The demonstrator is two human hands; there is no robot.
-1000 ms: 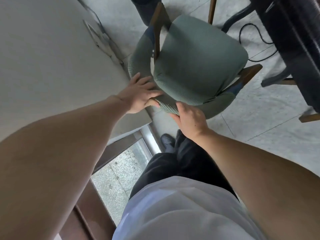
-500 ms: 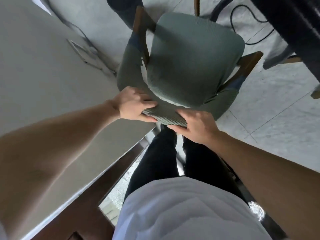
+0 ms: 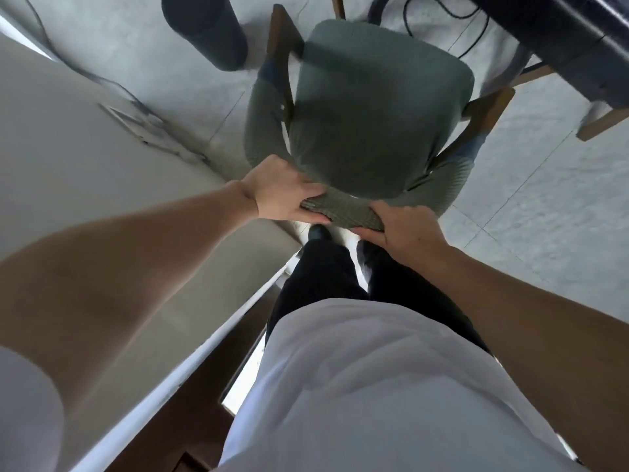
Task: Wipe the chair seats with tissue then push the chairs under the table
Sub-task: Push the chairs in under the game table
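Asker: Head view, looking straight down: what is largest, and which step is under way?

Describer: Pale tiled floor (image 3: 544,206) fills the scene, with a grey wall (image 3: 68,137) along the left. Centre frame stands a green upholstered armchair (image 3: 374,107) with wooden arms. No tissue is visible, so this looks like the pushing step, not wiping.

Asker: Where are the hands?

Describer: Both are on the padded backrest nearest the person. The left hand (image 3: 282,192) has its grip curled over the top edge; the right hand (image 3: 405,229) is clamped on it just beside.

Asker: Is there room to move?

Describer: A dark counter (image 3: 558,35) sits at the upper right, apart from the seat. The push probably needs to angle right, away from the wall. A black cable (image 3: 439,15) lies ahead and could snag a leg.
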